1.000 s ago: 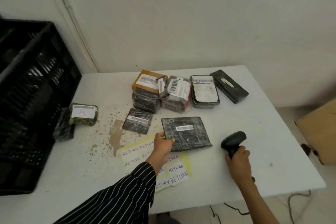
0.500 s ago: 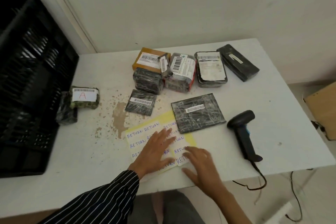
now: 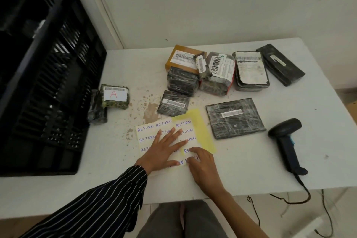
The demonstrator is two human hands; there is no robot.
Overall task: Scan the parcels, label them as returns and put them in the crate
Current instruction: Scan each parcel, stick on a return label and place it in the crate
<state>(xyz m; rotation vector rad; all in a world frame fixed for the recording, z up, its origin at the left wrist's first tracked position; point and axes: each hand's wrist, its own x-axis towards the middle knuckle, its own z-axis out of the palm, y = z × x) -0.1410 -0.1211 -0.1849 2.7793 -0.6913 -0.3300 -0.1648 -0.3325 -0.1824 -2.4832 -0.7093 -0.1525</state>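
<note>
A yellow-backed sheet of white RETURN labels (image 3: 148, 128) lies on the white table (image 3: 251, 170) in front of me. My left hand (image 3: 164, 149) presses flat on the sheet with its fingers spread. My right hand (image 3: 204, 168) has thumb and forefinger pinching a RETURN label (image 3: 187, 150) at the sheet's lower right edge. A flat black parcel (image 3: 235, 120) with a barcode strip lies just right of the sheet. The black barcode scanner (image 3: 286, 141) lies on the table further right, untouched. The black slatted crate (image 3: 58, 63) stands at the left.
Several wrapped parcels cluster at the back, among them a brown box (image 3: 183, 58) and a long black one (image 3: 281, 63). A small black parcel (image 3: 173, 103) lies above the sheet. A parcel marked A (image 3: 115, 95) sits beside the crate. The scanner cable hangs off the front edge.
My right hand put the scanner down on the table and came to the label sheet. My left hand left the flat black parcel and now presses on the sheet.
</note>
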